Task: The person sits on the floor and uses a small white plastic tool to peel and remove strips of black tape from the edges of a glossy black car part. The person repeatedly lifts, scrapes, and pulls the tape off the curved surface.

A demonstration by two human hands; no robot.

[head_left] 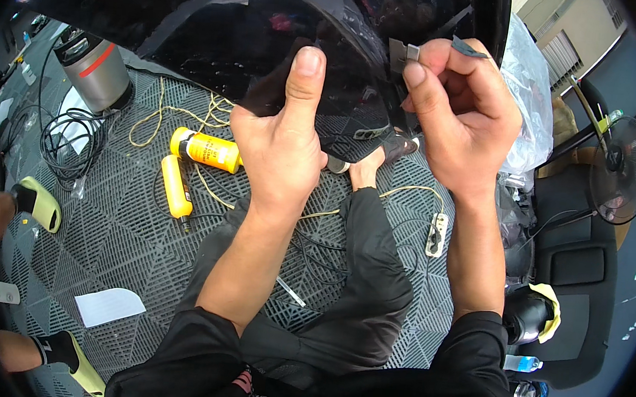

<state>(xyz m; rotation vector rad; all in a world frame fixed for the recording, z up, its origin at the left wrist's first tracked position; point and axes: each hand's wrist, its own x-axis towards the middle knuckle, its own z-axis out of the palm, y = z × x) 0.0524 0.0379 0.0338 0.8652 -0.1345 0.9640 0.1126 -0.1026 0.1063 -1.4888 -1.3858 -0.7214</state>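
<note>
A glossy black curved panel (218, 46) hangs across the top of the view, with light reflections and a few specks on its face. My left hand (286, 135) grips its lower edge, thumb pressed upright on the face and fingers hidden behind. Close to the panel's right part, my right hand (468, 121) pinches a small flat blade with a silver spine (412, 53) between thumb and forefinger. It looks like a razor blade, and its dark end lies against or just over the panel. A dark scrap (469, 48) sits on that hand's forefinger.
Two yellow bottles (212, 151) lie on the grey grid floor among loose cables. A metal canister (95, 69) stands at left, near another person's slippered foot (76, 366). A power strip (436, 235) lies right of my legs; a fan (619, 168) and dark seat (574, 296) stand farther right.
</note>
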